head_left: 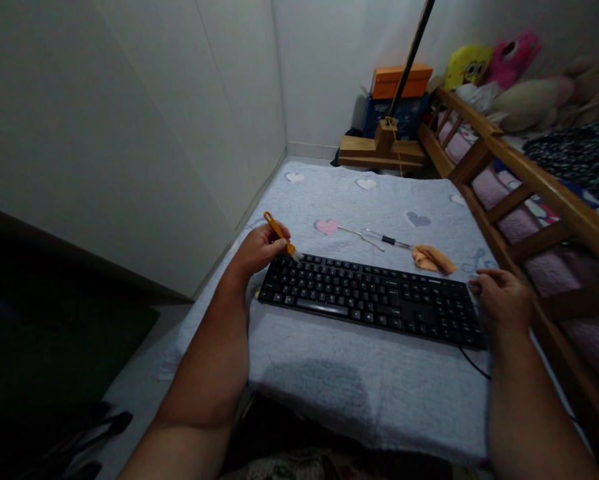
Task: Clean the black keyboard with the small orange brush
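A black keyboard (349, 290) with a cable at its right end lies across a cloth-covered surface. My left hand (262, 250) is closed around a yellow-handled brush (276, 227), its pale bristles down at the keyboard's upper left keys. At the other end, my right hand (504, 300) is closed with curled fingers, its fingertips against the keyboard's upper right corner; part of that grip is hidden. Behind the keyboard lie an orange-tan folded cloth (432, 259), a thin tool with a black grip (388, 240) and a slim pale stick (362, 235).
The light blue cloth (324, 363) has heart patterns. A wooden rail (529, 180) runs along the right, with plush toys (469, 67) beyond it. At the back stand a wooden base (379, 150) with a dark pole and an orange box (399, 81). A pale panel (179, 100) rises on the left.
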The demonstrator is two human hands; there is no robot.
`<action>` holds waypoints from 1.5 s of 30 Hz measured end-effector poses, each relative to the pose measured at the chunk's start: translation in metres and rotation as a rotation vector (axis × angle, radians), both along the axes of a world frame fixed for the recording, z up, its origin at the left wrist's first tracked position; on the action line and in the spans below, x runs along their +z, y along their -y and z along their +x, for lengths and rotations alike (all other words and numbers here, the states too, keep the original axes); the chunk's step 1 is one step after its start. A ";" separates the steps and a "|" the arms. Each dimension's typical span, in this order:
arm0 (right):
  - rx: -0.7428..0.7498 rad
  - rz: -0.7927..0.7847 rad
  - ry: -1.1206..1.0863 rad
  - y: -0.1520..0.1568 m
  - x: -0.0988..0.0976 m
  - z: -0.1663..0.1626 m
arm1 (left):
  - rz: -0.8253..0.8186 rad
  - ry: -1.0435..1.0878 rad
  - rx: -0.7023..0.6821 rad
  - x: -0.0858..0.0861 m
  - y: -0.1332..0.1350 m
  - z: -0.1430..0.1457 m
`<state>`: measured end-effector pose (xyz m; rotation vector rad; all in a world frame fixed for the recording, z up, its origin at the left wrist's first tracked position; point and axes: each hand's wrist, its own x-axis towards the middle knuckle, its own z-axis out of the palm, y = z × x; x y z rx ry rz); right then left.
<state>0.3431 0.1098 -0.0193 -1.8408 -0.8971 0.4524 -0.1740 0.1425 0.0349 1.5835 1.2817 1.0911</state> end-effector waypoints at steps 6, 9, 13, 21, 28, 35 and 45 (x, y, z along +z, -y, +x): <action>-0.009 0.010 -0.017 0.000 -0.002 0.000 | 0.037 -0.014 0.061 0.001 0.000 0.000; -0.017 0.006 -0.017 -0.001 -0.002 0.000 | 0.050 -0.029 0.082 0.001 0.001 0.000; -0.010 -0.011 0.004 0.001 0.002 -0.003 | 0.066 -0.063 0.069 0.002 0.002 0.002; 0.001 0.000 0.020 0.001 0.002 -0.002 | 0.151 -0.165 0.105 0.000 -0.001 0.005; -0.003 -0.004 0.018 0.001 0.002 -0.003 | 0.212 -0.126 0.158 -0.003 -0.002 0.006; -0.039 -0.009 -0.006 0.002 0.016 -0.014 | 0.140 -0.105 0.095 -0.005 -0.002 0.006; -0.057 0.012 -0.038 0.002 0.016 -0.017 | 0.233 -0.304 0.185 0.002 0.000 0.009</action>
